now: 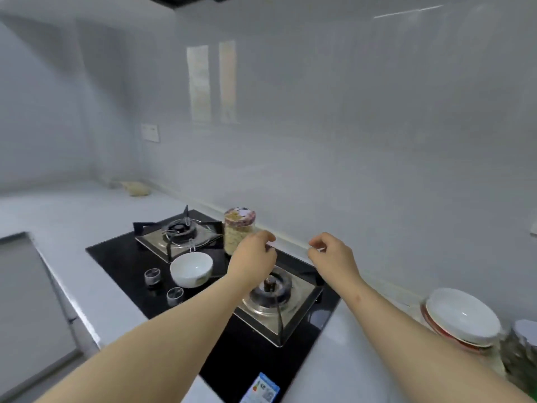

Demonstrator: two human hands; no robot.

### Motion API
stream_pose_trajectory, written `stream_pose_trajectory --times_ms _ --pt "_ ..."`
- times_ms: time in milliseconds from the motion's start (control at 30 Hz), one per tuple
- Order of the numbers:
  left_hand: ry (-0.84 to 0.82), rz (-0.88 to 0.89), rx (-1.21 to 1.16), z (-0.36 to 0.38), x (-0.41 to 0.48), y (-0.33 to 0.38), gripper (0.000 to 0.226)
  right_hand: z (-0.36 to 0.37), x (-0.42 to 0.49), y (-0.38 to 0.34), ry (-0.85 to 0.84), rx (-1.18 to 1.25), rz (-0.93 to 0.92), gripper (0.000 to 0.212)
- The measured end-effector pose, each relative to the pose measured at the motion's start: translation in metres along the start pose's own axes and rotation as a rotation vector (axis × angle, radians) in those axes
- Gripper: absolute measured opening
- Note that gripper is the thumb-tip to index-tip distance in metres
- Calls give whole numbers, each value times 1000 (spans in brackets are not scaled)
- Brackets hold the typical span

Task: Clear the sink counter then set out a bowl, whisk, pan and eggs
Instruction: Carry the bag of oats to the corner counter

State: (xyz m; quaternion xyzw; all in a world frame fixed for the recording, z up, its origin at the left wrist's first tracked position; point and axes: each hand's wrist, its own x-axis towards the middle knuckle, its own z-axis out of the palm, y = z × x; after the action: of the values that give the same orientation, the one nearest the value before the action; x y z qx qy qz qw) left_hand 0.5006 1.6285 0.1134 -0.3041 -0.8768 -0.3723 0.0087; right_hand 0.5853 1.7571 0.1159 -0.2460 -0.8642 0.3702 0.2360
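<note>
A white bowl (pixel 191 269) stands on the black glass stove (pixel 122 257), between the two burners and behind the two knobs. A glass jar of pale flakes with a patterned lid (pixel 238 228) stands at the stove's back edge. My left hand (pixel 254 254) hovers just right of the jar with its fingers loosely curled and nothing in it. My right hand (pixel 331 254) is raised near the wall above the right burner (pixel 273 289), its fingers also loosely curled and holding nothing. No whisk, pan or eggs are in view.
The left burner (pixel 180 231) has a metal grate. A large glass jar with a white lid (pixel 462 318) stands on the counter at the right, another jar (pixel 523 341) beside it. A pale cloth (pixel 136 189) lies in the far corner. A sticker (pixel 261 388) marks the stove's front.
</note>
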Motion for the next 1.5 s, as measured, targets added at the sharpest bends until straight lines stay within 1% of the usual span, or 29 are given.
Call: stream_pose_trajectory --times_ms 33,100,267,367,433,567,633,667,800,967,1067,1267,1500 --pt "37 -55 18 -15 -9 -19 37 21 0 -12 -62 12 -28 20" --pt "57 -93 28 -25 -16 -33 36 37 -4 -20 -101 35 -49 20" --pt "197 -297 20 -63 -61 -90 34 106 -19 -60 -278 87 -120 22" --pt "247 -365 30 -87 -80 -120 36 145 -31 -84 -358 111 -156 14" --pt "293 -412 38 -108 -89 -142 34 172 -37 -105 -414 125 -198 12" --pt "346 -444 31 -140 -90 -174 35 206 -38 -139 -472 131 -228 20" --pt "383 -457 27 -164 -88 -200 35 240 -32 -166 -503 167 -249 20" --pt "379 -458 18 -166 -86 -202 34 243 -31 -169 -499 181 -243 19" --pt "427 -492 33 -227 -80 -259 34 314 -25 -230 -548 209 -295 23" --pt "495 -553 78 -308 -85 -328 35 398 -32 -313 -615 260 -355 20" --pt "537 -582 61 -343 -86 -370 35 438 -37 -351 -642 269 -397 19" --pt "632 -662 32 -389 -87 -441 34 515 -39 -400 -738 272 -427 18" --pt "767 -815 24 -440 -86 -526 29 610 -21 -453 -875 327 -446 13"
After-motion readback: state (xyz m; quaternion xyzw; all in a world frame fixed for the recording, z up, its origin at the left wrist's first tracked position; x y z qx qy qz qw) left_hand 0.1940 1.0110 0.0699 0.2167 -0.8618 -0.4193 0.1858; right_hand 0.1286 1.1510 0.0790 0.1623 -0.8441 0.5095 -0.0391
